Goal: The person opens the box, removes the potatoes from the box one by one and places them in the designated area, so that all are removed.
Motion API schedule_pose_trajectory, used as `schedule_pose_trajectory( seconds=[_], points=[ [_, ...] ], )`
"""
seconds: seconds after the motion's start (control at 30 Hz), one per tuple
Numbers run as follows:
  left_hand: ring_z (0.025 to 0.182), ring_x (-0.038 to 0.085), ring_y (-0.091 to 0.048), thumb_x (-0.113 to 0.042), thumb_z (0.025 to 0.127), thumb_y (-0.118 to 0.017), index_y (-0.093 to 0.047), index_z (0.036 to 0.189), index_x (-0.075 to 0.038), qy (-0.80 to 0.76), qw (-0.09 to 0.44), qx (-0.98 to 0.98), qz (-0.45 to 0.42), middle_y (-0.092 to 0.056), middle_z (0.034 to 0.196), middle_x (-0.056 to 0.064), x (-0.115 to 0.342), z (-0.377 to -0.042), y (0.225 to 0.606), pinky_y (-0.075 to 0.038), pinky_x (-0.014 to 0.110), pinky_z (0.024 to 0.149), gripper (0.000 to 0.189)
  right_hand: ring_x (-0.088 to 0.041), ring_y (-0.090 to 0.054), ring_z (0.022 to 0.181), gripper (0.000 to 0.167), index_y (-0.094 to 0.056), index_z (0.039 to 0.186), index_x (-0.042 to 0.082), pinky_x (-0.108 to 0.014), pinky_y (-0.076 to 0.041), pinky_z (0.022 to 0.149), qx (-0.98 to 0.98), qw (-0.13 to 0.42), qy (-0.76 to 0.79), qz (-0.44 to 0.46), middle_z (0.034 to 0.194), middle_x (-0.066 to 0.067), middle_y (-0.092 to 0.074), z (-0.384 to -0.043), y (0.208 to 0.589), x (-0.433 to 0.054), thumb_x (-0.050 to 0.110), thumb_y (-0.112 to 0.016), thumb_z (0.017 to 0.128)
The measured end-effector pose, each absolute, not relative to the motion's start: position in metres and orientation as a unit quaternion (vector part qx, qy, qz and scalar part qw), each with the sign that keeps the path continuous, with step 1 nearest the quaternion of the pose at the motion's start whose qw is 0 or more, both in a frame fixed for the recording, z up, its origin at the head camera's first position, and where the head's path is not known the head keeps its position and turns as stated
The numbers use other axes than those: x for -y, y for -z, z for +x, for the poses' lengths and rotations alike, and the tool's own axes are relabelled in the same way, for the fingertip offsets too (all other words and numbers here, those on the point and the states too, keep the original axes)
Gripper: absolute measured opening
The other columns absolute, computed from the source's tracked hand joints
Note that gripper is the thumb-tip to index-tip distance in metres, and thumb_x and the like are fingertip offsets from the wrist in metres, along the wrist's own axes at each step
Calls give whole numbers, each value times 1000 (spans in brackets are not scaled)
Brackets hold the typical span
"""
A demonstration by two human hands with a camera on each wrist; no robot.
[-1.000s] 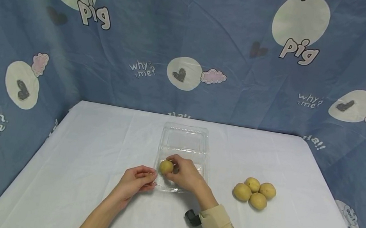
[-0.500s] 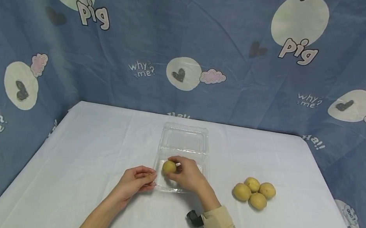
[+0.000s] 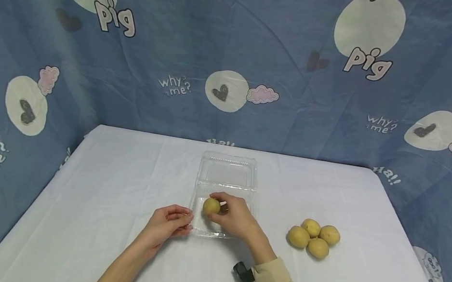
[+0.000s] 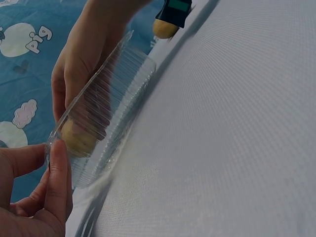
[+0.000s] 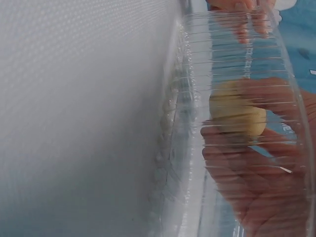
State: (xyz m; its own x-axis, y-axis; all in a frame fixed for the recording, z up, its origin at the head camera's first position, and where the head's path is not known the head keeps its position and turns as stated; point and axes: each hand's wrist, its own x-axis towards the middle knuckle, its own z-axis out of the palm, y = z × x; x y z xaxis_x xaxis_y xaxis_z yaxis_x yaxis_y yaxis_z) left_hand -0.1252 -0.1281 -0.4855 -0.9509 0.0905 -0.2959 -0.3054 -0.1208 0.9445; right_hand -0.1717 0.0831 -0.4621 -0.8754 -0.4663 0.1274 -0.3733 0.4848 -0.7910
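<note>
A clear plastic clamshell container (image 3: 196, 224) lies with its lid (image 3: 227, 172) folded back toward the far side. My left hand (image 3: 171, 223) pinches the rim at the near left, between thumb and fingers in the left wrist view. Inside the tray, my right hand (image 3: 235, 216) holds a round yellow potato (image 3: 211, 206) between thumb and fingertips. Through the ribbed plastic wall, the right wrist view shows that potato (image 5: 232, 111) low within the container, with fingers on both sides of it.
Several more yellow potatoes (image 3: 311, 228) sit bunched on the white tablecloth (image 3: 117, 164) right of the container. A blue printed curtain (image 3: 157, 43) stands behind the table. A black device (image 3: 243, 273) is strapped at the right wrist.
The right hand has shifted a little to the right inside the tray, carrying the potato away from the left wall. The left hand stays at the rim.
</note>
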Motion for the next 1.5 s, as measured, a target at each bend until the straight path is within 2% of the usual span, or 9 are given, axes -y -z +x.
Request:
schedule_pose_trajectory(
  seconds=[0.27, 0.7, 1.07, 1.5],
  points=[
    [73, 18, -66, 0, 90, -69, -60, 109, 10, -743, 132, -651, -82, -65, 86, 14, 128, -124, 484, -60, 28, 69, 23, -19, -67, 86, 43, -63, 122, -1, -26, -57, 76, -863, 38, 442, -241, 111, -9, -68, -167, 456, -89, 9, -77, 82],
    [73, 17, -66, 1, 89, -68, -59, 108, 10, -745, 130, -649, -80, -65, 85, 13, 127, -124, 485, -60, 27, 68, 23, -21, -68, 87, 44, -62, 122, -3, -34, -58, 79, -854, 12, 449, -264, 112, -10, -68, -157, 453, -99, 9, -77, 83],
    [73, 17, -66, 1, 88, -69, -60, 108, 10, -745, 130, -649, -83, -64, 85, 13, 127, -124, 484, -60, 28, 68, 23, -21, -67, 90, 45, -62, 122, -4, -28, -58, 78, -849, -9, 454, -271, 112, -10, -67, -148, 446, -110, 8, -78, 82],
    [71, 18, -65, 3, 88, -68, -61, 106, 9, -745, 125, -649, -90, -63, 83, 13, 126, -123, 483, -60, 28, 67, 21, -22, -66, 93, 44, -62, 122, 0, -34, -58, 82, -851, -3, 459, -254, 116, -8, -66, -134, 441, -121, 5, -78, 82]
  ],
)
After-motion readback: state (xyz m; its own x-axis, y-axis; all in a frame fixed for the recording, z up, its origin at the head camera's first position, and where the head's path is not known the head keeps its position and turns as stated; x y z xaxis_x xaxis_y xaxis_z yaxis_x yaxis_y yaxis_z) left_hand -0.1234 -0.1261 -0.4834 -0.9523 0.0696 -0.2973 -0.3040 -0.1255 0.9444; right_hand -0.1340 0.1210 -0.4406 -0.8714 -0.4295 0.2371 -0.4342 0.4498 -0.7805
